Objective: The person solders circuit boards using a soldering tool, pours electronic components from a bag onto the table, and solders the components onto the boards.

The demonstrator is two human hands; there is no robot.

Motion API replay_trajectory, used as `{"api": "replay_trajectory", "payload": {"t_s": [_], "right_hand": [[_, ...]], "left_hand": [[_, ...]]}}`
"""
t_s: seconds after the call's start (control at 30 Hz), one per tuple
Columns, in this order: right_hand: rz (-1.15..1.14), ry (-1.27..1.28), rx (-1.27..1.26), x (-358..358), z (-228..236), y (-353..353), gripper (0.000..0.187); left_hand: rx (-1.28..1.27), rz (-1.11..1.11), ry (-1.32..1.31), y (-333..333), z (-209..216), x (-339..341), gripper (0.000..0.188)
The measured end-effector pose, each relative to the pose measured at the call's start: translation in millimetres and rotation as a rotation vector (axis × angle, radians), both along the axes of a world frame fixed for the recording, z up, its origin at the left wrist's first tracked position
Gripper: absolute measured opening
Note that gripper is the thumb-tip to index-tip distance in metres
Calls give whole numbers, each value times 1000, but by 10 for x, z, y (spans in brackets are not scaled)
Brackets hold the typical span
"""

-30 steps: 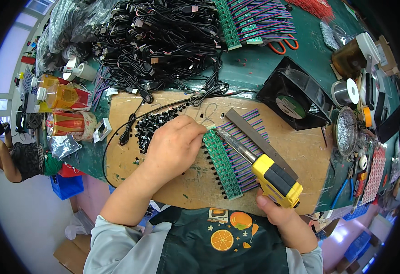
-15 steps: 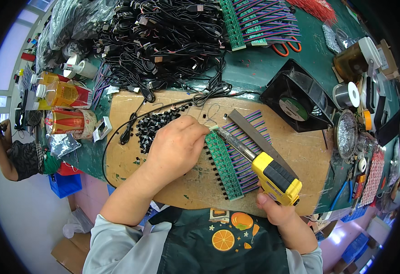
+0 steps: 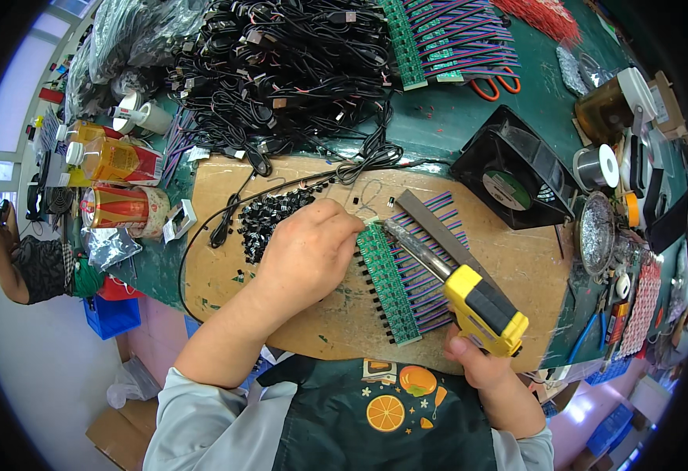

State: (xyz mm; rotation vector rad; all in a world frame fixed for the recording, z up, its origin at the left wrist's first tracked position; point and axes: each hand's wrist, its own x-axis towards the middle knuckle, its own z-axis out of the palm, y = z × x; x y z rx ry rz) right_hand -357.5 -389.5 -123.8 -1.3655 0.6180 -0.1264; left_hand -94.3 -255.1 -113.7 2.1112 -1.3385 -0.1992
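My right hand is wrapped round the handle of a yellow and black soldering gun. Its metal tip points to the upper left, close to the far end of a green circuit board panel. At that same end my left hand is closed in a pinch; whatever its fingertips hold is hidden. Small black parts stick out along the panel's left edge, and striped wires run from its right side. Left of the panel, beyond my left hand, lies a heap of small black components.
A flat metal bar lies across the wires on the brown board. A black fan stands at the far right of it. Black cables are piled at the back. Solder wire and a metal dish sit right.
The soldering gun has shifted slightly right, its tip drawing back a little from the panel's far end. My left hand keeps its pinch there. The view has shifted slightly.
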Motion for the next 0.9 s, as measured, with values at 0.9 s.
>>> {"api": "replay_trajectory", "payload": {"t_s": [0.9], "right_hand": [[66, -90, 174, -48, -82, 12, 25]], "left_hand": [[14, 38, 55, 2, 38, -19, 12]]}}
